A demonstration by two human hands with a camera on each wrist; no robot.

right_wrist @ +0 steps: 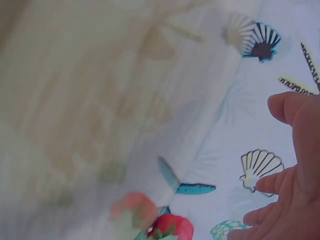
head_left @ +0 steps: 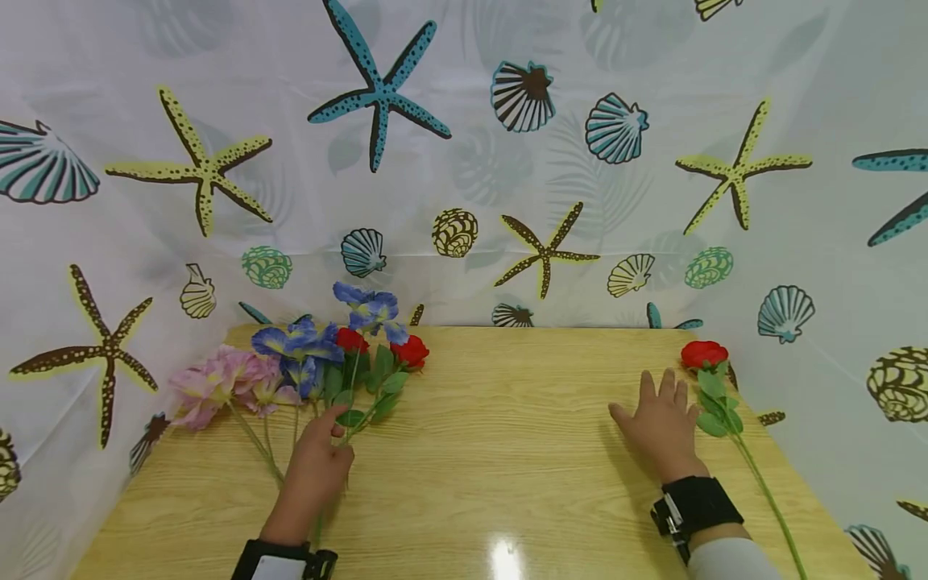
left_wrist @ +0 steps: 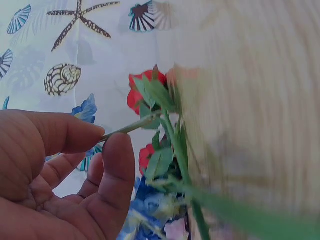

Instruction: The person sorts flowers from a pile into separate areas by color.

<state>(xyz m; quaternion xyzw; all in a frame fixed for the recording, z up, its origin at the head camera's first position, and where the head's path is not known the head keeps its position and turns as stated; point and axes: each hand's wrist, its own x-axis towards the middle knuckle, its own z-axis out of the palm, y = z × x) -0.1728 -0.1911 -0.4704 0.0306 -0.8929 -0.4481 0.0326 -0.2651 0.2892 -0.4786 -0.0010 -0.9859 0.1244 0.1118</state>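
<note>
My left hand (head_left: pixel 315 467) pinches a thin green stem between thumb and forefinger. In the head view this stem leads up to a blue iris (head_left: pixel 371 310), which stands higher than the other flowers. Close by lie two red roses (head_left: pixel 410 353) with green leaves, another blue iris cluster (head_left: pixel 300 346) and pink flowers (head_left: pixel 225 383). The left wrist view has the pinching fingertips (left_wrist: pixel 119 145) beside a rose (left_wrist: pixel 135 95). Over the table at the right, my right hand (head_left: pixel 661 427) is spread and holds nothing. Just beyond its fingers lies a single long-stemmed red rose (head_left: pixel 703 354).
The light wooden table (head_left: pixel 507 451) runs back to a white cloth (head_left: pixel 435 177) printed with starfish and shells, which also covers both sides. The single rose's stem (head_left: pixel 772 499) runs along the table's right side toward the front. Black bands (head_left: pixel 699 507) circle both wrists.
</note>
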